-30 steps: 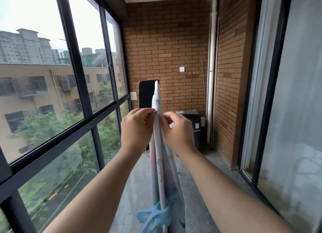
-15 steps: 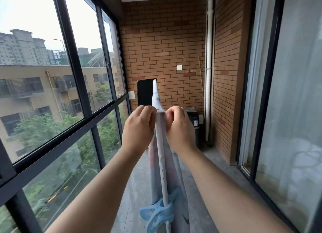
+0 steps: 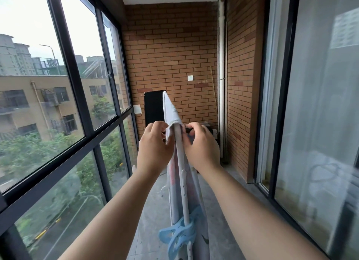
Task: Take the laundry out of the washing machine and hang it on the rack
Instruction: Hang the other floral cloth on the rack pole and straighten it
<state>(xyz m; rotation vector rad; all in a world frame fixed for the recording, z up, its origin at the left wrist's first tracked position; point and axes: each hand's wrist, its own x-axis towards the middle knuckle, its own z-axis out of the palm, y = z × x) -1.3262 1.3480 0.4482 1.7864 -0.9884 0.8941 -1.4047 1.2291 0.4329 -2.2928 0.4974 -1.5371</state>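
Pinching the printed cloth (image 3: 170, 112) where it drapes over the rack rail (image 3: 182, 174), we have our left hand (image 3: 155, 149) and right hand (image 3: 203, 146) curled onto its edge, one each side of the rail. A blue peg (image 3: 179, 238) sits below our wrists. Pulling harder with one of the hands could, we judge, drag the cloth off the rail toward that side.

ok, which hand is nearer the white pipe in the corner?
Right. The right hand pinches the cloth on the rail's pipe side; left hand is across the rail, on the window side.
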